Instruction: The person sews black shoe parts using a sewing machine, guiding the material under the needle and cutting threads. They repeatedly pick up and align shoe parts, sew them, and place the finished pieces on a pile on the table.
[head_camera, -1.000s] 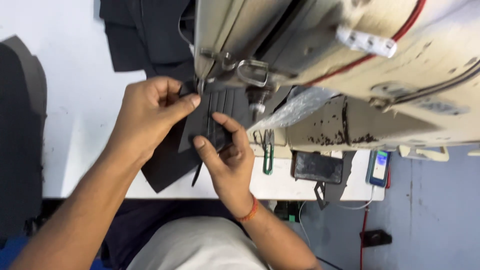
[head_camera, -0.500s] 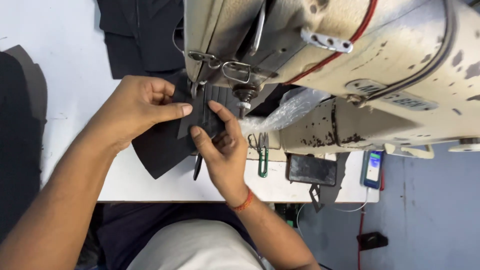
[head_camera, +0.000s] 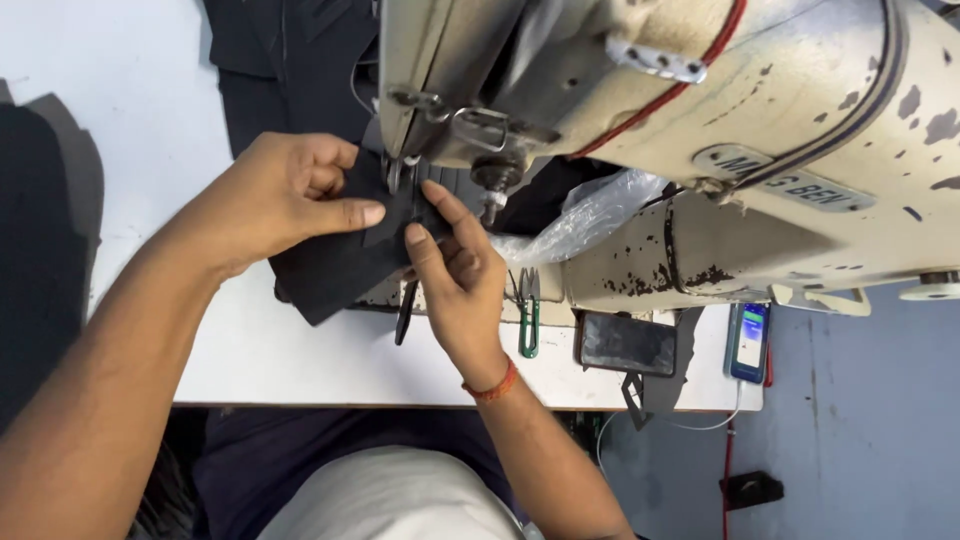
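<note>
While the person's lap sits at the bottom of the view, two bare arms reach up over the edge of a white table (head_camera: 300, 360). The right hand (head_camera: 455, 275) is near the middle, with a red band (head_camera: 490, 385) on its wrist. Its fingers (head_camera: 440, 205) are stretched out and press down flat on a piece of dark cloth (head_camera: 335, 270). The left hand (head_camera: 285, 195) is just beside it. Its thumb and curled fingers pinch the edge of the same dark cloth.

The dark cloth lies on the table, right under the front end of a big, old, cream sewing machine (head_camera: 700, 110). The paint on the sewing machine is chipped in many spots. The cloth's far edge goes under the metal parts by the needle, but the needle itself is too small to make out.

Small green snips (head_camera: 529, 325) lie on the table just to the right of the right hand. A dark phone (head_camera: 627, 343) lies further right, and a second phone (head_camera: 749, 342) with a lit screen is past that. Some crinkly clear plastic (head_camera: 590, 215) is tucked under the machine's arm. More dark cloth pieces (head_camera: 285, 60) lie at the far side of the table.
</note>
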